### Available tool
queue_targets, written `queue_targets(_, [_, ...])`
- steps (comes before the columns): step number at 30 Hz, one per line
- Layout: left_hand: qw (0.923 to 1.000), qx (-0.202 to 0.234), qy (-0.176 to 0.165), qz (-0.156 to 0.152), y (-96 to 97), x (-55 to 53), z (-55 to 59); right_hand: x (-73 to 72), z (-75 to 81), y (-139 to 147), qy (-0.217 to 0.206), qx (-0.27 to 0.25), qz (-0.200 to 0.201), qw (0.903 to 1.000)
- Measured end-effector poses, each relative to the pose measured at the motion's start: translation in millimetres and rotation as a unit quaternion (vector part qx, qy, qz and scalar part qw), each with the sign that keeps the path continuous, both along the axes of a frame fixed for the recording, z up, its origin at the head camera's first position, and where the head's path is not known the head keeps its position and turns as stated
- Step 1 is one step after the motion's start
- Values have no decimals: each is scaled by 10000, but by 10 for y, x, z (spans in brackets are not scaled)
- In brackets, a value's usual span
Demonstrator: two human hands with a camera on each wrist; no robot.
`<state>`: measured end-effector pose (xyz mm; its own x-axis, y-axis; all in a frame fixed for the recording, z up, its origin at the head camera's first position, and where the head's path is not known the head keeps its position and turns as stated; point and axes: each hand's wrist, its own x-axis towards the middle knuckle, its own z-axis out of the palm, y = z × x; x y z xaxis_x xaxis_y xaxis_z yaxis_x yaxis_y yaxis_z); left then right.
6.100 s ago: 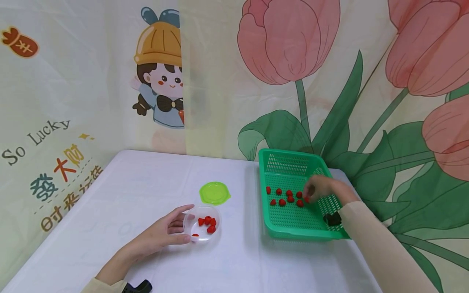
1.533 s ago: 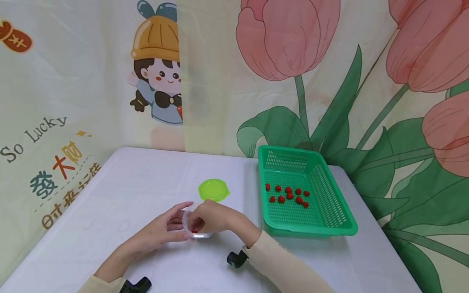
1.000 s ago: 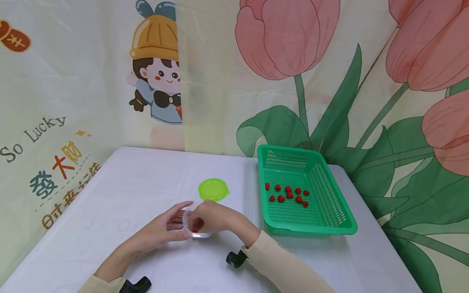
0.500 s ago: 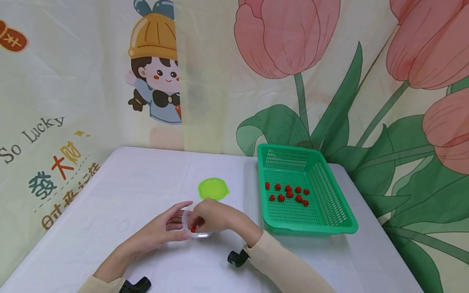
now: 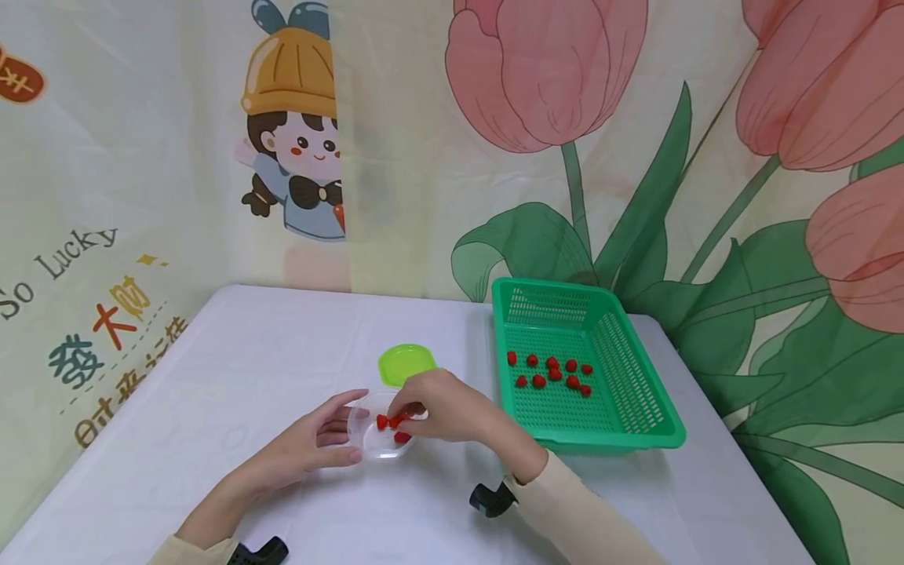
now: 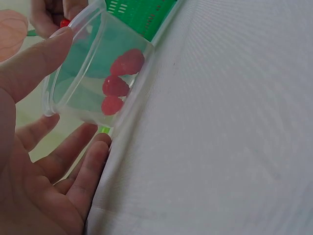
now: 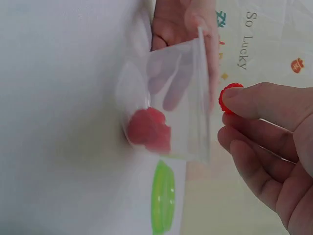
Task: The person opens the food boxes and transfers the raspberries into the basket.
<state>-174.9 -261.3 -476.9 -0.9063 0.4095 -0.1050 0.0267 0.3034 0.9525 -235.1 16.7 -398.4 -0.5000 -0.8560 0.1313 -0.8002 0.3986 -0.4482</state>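
A clear plastic cup (image 5: 377,450) stands on the white table, steadied at its left side by my left hand (image 5: 311,441). In the left wrist view the thumb (image 6: 41,63) lies against the cup's rim, with the fingers on its other side. Over the cup's mouth, my right hand (image 5: 452,404) pinches a red raspberry (image 7: 230,99) between thumb and fingertips. Several raspberries (image 6: 115,86) lie at the bottom of the cup. To the right, a green plastic basket (image 5: 600,439) contains several more raspberries (image 5: 554,375) spread across its floor.
A light green lid (image 5: 406,364) lies on the table (image 5: 304,337) just behind the cup. Behind the table's back edge hangs a printed cloth (image 5: 395,235). Each wrist carries a black camera, the right one (image 5: 492,500) close above the table.
The right hand went from the basket down into the cup, and now has risen to its mouth with a raspberry. The basket gained raspberries since the first frame. My left hand stayed put.
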Motion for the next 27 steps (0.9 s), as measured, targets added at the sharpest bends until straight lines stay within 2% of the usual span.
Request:
queue_targets(6, [9995,-266,-56,164,32,2,41,3,121,365,261,-797,-285,9961])
queue_targets(12, [9997,-188,41,118,19,14,37,-62,180,762,424,-1367,-944,9852])
queue_targets(19, [9997,-230,-3,93,18,3,39,-182,144,1168,482,-1697,-1840,9670])
queue_targets(22, [9995,-289,-34,108,25,-7,43,-216,93,1328,460,-1769,-2047,9616])
queue_targets(27, [9995,-294,-16,146,-3,32,68,-283,-17,1516,169,-1746,-2251,9584])
